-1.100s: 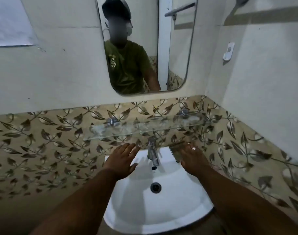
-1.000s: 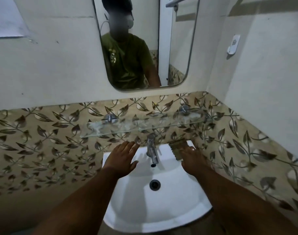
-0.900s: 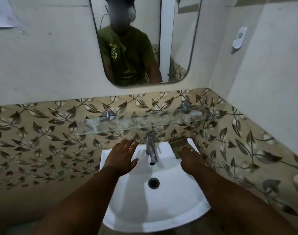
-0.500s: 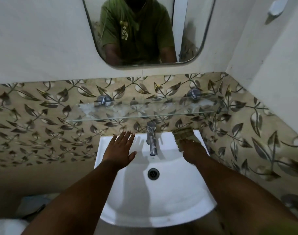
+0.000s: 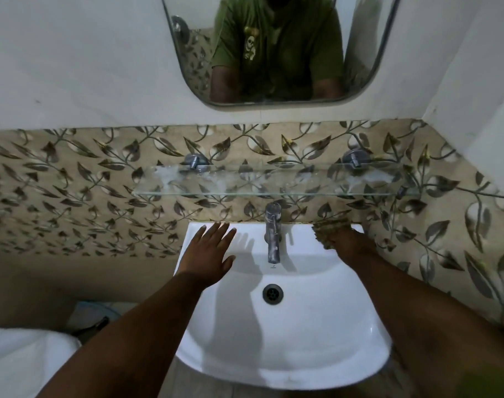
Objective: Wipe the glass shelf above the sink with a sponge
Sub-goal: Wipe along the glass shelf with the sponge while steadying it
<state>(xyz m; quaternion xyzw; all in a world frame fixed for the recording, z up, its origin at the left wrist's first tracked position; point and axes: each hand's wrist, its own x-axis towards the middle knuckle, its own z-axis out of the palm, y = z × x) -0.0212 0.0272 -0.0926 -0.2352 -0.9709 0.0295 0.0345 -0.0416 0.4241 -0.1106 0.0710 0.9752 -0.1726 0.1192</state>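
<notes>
A clear glass shelf [image 5: 273,183] with whitish smears hangs on two chrome brackets on the leaf-patterned tiles, above the sink. A greenish scrub sponge [image 5: 328,226] lies on the back right ledge of the white sink [image 5: 317,340]. My right hand [image 5: 350,244] rests on the sponge's near end and covers part of it; its fingers are hidden, so the grip is unclear. My left hand [image 5: 209,251] lies flat, fingers apart, on the sink's back left ledge, holding nothing. Both hands are below the shelf.
A chrome tap [image 5: 273,234] stands between my hands, directly under the shelf. The drain [image 5: 273,293] sits mid-basin. A mirror [image 5: 276,50] hangs above the tiles. The right wall meets the tiles close to the shelf's right end. A white object [image 5: 24,360] lies at lower left.
The view has tilted down and moved closer to the sink. My left hand stays flat on the ledge; my right hand stays on the sponge.
</notes>
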